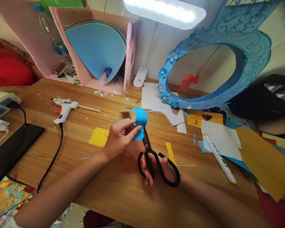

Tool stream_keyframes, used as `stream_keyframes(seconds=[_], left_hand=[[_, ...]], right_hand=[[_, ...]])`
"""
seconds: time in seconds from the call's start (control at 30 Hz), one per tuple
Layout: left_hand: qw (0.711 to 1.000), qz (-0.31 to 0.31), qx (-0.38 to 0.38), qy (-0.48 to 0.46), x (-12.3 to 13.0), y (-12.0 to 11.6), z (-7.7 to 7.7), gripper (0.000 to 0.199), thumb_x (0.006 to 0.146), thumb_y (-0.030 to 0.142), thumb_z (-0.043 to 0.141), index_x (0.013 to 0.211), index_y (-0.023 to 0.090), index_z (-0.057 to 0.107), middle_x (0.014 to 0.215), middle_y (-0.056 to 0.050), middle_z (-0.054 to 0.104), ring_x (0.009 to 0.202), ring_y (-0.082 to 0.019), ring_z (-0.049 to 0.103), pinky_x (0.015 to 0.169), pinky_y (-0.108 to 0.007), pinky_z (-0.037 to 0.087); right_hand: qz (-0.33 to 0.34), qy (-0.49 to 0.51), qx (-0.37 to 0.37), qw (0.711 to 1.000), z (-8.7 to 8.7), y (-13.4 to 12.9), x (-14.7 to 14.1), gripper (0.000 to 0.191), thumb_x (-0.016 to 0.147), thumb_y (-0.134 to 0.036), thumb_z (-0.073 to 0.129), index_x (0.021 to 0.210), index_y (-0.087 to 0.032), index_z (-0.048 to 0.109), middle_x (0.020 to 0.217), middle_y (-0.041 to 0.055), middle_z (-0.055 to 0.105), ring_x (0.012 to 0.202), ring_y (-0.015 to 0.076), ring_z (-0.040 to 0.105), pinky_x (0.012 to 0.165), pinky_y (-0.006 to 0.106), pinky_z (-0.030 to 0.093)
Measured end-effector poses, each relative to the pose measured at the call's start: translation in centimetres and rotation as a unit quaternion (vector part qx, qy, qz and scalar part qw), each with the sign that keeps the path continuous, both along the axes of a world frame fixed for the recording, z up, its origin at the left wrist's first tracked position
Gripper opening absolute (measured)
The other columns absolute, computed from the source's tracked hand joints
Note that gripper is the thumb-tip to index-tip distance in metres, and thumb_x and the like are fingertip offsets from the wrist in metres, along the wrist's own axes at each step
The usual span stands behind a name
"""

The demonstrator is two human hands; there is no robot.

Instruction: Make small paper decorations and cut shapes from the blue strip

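My left hand (120, 134) pinches a curled strip of blue paper (140, 118) with drawn outlines on it, near the middle of the view. Black scissors (147, 145) are in my right hand (156, 167), with fingers and thumb through the large handle loops. The blades point up and away from me, and their tips meet the right edge of the blue paper. A small yellow paper (98, 136) lies on the table to the left, partly behind my left wrist. Thin yellow strips (171, 153) lie right of the scissors.
A white glue gun (66, 109) with its cord and a black phone (16, 152) lie at left. Behind stand a pink holder (129, 57), a lamp (166, 12) and a blue decorated ring (249, 60). A marker (219, 158) rests among papers at right.
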State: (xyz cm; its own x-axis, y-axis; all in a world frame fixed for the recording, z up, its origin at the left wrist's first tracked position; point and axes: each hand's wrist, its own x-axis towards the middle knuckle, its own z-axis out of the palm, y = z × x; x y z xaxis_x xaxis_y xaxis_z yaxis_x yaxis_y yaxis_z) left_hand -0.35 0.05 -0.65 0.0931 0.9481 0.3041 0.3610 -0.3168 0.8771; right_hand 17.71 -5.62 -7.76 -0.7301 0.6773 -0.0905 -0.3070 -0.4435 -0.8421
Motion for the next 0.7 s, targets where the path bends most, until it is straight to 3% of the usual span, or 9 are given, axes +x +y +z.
stream_keyframes(seconds=[0.33,0.53,0.7], left_hand=[[0.995,-0.041,-0.066,-0.066,0.0,0.2,-0.6,0.023,0.078,0.036,0.063,0.068,0.016,0.060,0.060,0.002,0.044,0.057,-0.010,0.037,0.052,-0.022,0.031],[0.993,-0.047,-0.078,-0.069,0.0,0.3,-0.2,0.041,0.078,0.033,0.063,0.051,0.016,0.036,0.054,0.005,0.028,0.052,-0.007,0.027,0.046,-0.021,0.023],[0.983,-0.054,-0.129,-0.121,-0.1,0.4,-0.7,0.026,0.076,0.038,0.065,0.066,0.015,0.060,0.058,0.003,0.044,0.053,-0.008,0.039,0.049,-0.021,0.033]], right_hand=[[-0.002,-0.008,0.020,1.000,0.9,0.1,0.0,0.075,0.065,-0.087,0.036,0.083,-0.015,0.049,0.060,0.0000,0.055,0.039,0.0078,0.048,0.038,0.020,0.045],[0.002,-0.004,-0.008,1.000,0.5,0.1,-0.2,0.076,0.061,-0.088,0.038,0.080,-0.015,0.048,0.056,-0.0027,0.052,0.037,0.0067,0.048,0.044,0.023,0.051],[0.008,-0.004,-0.014,1.000,-0.3,0.0,0.0,0.072,0.060,-0.086,0.043,0.079,-0.017,0.044,0.057,-0.0034,0.053,0.036,0.0057,0.049,0.040,0.019,0.050]])
